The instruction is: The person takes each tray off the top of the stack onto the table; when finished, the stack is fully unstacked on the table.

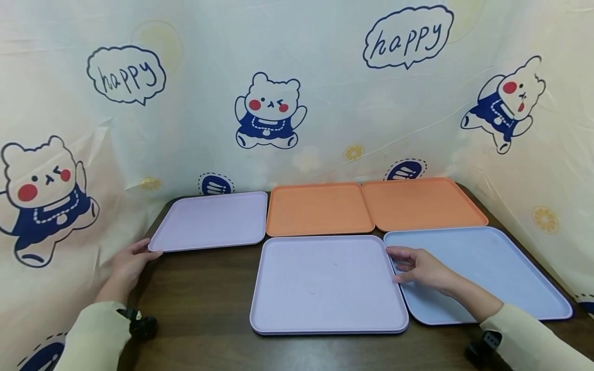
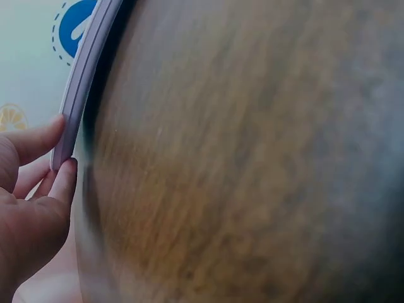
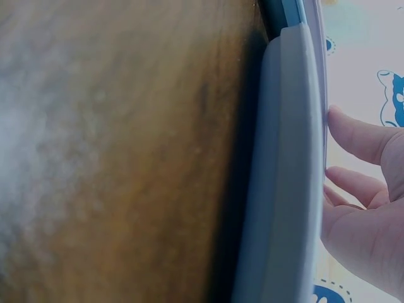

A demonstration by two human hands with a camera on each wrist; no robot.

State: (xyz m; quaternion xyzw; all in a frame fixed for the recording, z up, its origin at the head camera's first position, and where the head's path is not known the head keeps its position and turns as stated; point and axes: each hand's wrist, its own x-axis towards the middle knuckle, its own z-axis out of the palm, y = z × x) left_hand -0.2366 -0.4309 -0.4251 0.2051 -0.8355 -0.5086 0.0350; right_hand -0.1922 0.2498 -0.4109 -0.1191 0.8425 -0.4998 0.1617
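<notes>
My left hand (image 1: 130, 265) holds the near left corner of a flat lilac tray (image 1: 211, 221) at the back left. In the left wrist view, that tray's rim (image 2: 85, 82) lies between the thumb and fingers of the hand (image 2: 38, 214). A second lilac tray (image 1: 329, 288) lies front and centre. My right hand (image 1: 424, 268) reaches over a blue tray (image 1: 464, 273), fingertips at the front lilac tray's right edge. Its fingers look relaxed and apart in the right wrist view, where the hand (image 3: 369, 196) sits beyond a blue rim (image 3: 284, 177).
Two orange trays (image 1: 320, 208) (image 1: 422, 203) lie side by side along the back of the dark wooden table (image 1: 195, 299). A patterned cloth (image 1: 325, 103) with cartoon bears hangs behind and at both sides. Neighbouring trays lie close together.
</notes>
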